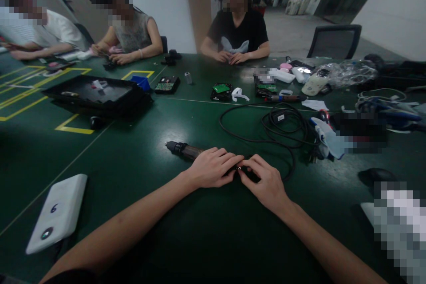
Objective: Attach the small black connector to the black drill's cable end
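We hold the electric screwdriver point(182, 149) crosswise on the counter point(133, 173), tip left: left hand point(213, 169) clamped over its body, right hand point(266, 184) pinching its cord end.

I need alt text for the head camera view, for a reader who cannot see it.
The left hand and right hand together grip a dark cylindrical tool lying on a green table. A black cable coils behind it, and three people sit opposite.
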Available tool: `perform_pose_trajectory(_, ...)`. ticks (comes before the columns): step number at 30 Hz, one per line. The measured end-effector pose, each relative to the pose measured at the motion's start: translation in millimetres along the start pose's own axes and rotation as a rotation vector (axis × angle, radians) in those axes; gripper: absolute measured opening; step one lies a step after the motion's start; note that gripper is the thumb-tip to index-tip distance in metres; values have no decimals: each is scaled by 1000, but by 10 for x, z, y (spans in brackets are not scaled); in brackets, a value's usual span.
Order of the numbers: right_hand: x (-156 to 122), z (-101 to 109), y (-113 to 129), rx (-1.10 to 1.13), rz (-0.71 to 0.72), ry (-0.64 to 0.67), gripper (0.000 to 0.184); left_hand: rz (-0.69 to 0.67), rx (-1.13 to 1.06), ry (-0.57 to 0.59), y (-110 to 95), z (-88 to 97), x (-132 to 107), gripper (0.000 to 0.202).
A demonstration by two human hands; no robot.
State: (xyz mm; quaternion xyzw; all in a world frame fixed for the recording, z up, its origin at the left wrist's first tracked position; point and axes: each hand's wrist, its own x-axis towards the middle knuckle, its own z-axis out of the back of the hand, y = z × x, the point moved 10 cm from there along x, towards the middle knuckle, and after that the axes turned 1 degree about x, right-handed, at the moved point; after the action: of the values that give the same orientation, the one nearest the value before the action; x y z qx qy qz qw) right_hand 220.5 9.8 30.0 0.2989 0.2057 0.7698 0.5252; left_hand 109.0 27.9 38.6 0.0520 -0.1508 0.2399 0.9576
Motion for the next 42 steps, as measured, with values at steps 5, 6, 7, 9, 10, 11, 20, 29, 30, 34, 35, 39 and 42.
perform_pose_trajectory(5,-4,22,-28,5,-26,-24,15,5,-7,5,1,6,6,49)
perform_pose_trajectory(6,-3,20,-27,0,-23,-21,14,4,-9,4,-1,9,7,49)
perform_pose_trajectory(7,-3,13,-22,-5,-15,-13,13,3,-10,4,-2,12,7,48)
perform_pose_trajectory(9,-1,4,-10,-13,-1,-2,15,2,-10,4,-3,13,6,48)
perform_pose_trajectory(10,-1,6,-7,-11,0,-3,16,2,-8,5,-2,12,5,49)
perform_pose_trajectory(11,-1,12,-9,-5,-3,-8,17,2,-5,4,-2,10,3,49)
perform_pose_trajectory(20,0,23,16,-10,2,-15,17,1,-14,11,3,6,2,50)
perform_pose_trajectory(29,1,27,22,-17,9,-16,18,6,-3,18,4,-5,-1,50)
perform_pose_trajectory(30,2,31,18,-10,4,-17,17,4,-3,20,1,-5,0,51)
perform_pose_trajectory(34,6,30,20,-20,0,-14,12,5,-1,21,1,1,2,50)
perform_pose_trajectory(35,6,27,27,-25,6,-12,13,6,-2,21,1,2,1,49)
perform_pose_trajectory(39,4,36,25,-15,3,-25,17,3,-3,27,1,-2,-2,51)
perform_pose_trajectory(42,6,37,14,-10,-6,-18,14,1,-2,25,1,3,-2,51)
